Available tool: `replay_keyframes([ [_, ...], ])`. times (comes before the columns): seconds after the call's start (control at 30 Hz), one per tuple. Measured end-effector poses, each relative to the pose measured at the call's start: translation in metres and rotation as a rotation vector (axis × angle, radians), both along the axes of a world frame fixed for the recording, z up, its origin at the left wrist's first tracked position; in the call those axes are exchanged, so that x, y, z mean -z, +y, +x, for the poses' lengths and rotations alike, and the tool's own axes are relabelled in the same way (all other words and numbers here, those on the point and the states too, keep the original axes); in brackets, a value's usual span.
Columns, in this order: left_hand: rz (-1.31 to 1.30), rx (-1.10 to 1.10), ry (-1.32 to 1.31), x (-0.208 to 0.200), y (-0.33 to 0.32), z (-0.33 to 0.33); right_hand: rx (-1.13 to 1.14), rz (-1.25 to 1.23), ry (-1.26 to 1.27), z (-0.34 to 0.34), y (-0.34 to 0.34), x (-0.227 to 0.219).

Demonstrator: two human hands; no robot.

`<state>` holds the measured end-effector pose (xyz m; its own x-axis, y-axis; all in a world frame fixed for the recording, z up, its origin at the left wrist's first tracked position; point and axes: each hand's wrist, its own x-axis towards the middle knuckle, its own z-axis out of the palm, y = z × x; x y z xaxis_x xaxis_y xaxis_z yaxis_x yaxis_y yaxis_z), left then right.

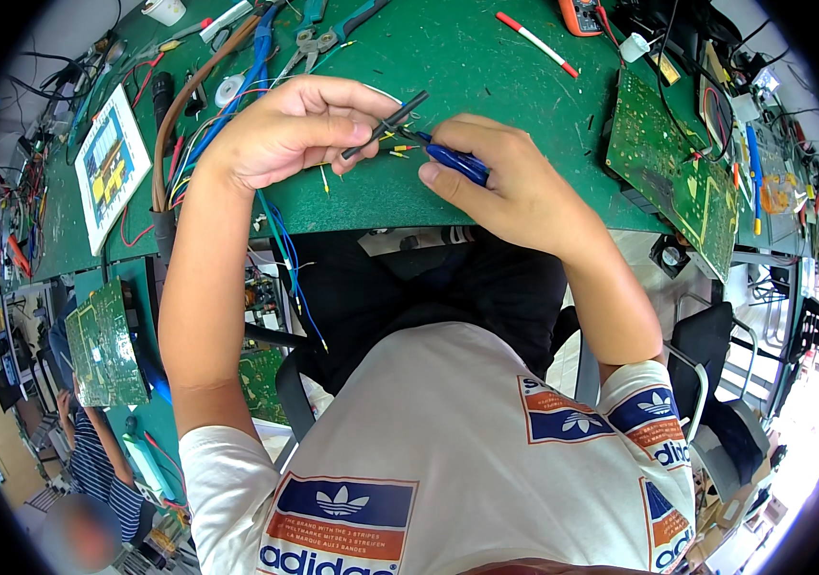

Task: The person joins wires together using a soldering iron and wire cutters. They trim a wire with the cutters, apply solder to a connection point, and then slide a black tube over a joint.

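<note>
My left hand (pixel 299 132) pinches a short black tube-like piece (pixel 413 104) between thumb and fingers, tilted up to the right over the green bench. Blue-handled cutters (pixel 457 163) are gripped in my right hand (pixel 520 182). Their dark jaws point left and reach the black piece; whether they close on it cannot be made out. Thin wires with yellow ends (pixel 400 150) lie on the bench beneath. Beside my left wrist runs a bundle of blue, brown and other coloured cables (pixel 261 57), with some blue wire ends hanging over the bench edge.
Teal-handled pliers (pixel 318 46) lie beyond my left hand. A red-and-white pen (pixel 536 44) and an orange meter (pixel 580 15) sit farther back. Green circuit boards (pixel 668 158) lean at the right; a white-framed panel (pixel 113 168) stands left. Another person (pixel 108 460) is at lower left.
</note>
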<state>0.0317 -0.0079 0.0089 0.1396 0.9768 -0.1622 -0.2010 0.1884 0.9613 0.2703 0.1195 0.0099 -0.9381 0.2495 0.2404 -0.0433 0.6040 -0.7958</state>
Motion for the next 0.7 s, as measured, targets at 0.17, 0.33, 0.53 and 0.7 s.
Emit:
replay_keyframes([
  [0.17,0.000,0.000,0.026,-0.001,-0.001,0.000,0.040,-0.031,-0.059,0.000,-0.001,-0.003],
  [0.33,0.025,0.003,0.069,-0.003,0.000,0.001,0.118,-0.068,-0.069,0.000,-0.003,0.000],
  [0.53,0.015,-0.012,0.173,-0.007,0.004,0.005,0.090,-0.039,-0.069,-0.001,0.001,0.003],
  [0.7,0.064,-0.023,0.294,-0.008,0.009,0.009,0.093,-0.013,-0.102,0.000,0.004,0.005],
])
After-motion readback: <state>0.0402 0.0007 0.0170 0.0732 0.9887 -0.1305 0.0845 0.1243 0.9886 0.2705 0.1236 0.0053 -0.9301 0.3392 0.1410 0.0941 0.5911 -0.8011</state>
